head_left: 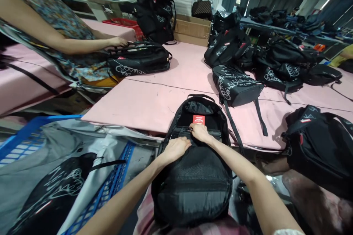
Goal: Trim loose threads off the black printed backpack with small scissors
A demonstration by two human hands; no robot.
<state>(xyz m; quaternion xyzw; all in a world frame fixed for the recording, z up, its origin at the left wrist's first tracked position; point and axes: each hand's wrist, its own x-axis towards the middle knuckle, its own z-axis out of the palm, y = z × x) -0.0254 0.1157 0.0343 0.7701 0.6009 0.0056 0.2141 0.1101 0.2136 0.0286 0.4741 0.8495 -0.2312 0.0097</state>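
A black backpack (193,169) lies opened up in front of me, its lower part over my lap and its top on the table edge. Inside, a red label (199,119) shows near the top. My left hand (178,147) has its fingers curled on the edge of an inner pocket at the left. Just above and to the right, my right hand (200,133) pinches at the same pocket's top edge, below the red label. The fingertips of both hands are partly hidden, so the exact spot gripped is unclear.
The pink table (143,99) carries a black backpack (237,84) and more backpacks at right. A blue crate (121,176) with a grey liner stands at lower left. Across the table, a co-worker's hand (119,42) rests on another backpack (143,58). A cardboard box (191,29) stands behind.
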